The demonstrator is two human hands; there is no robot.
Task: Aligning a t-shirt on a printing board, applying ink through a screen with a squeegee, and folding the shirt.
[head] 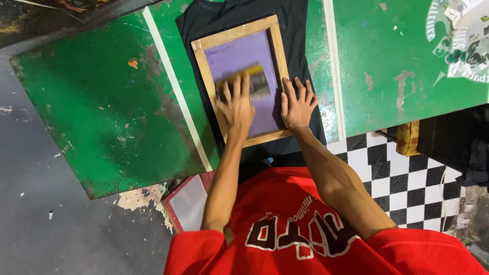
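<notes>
Head view, upper centre of the frame: my left hand (235, 106) grips a blurred yellow-handled squeegee (249, 84) on the purple mesh of a wooden-framed printing screen (237, 33). My right hand (297, 104) presses flat, fingers spread, on the frame's right edge over a black T-shirt (214, 15) on the worn green table (102, 102).

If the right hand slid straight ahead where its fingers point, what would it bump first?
Probably nothing: the right hand points up along the wooden frame's right rail, over the black shirt on the green table.

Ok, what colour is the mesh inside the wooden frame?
Purple; the mesh sits within the pale wooden frame, seen best in the head view.
</notes>
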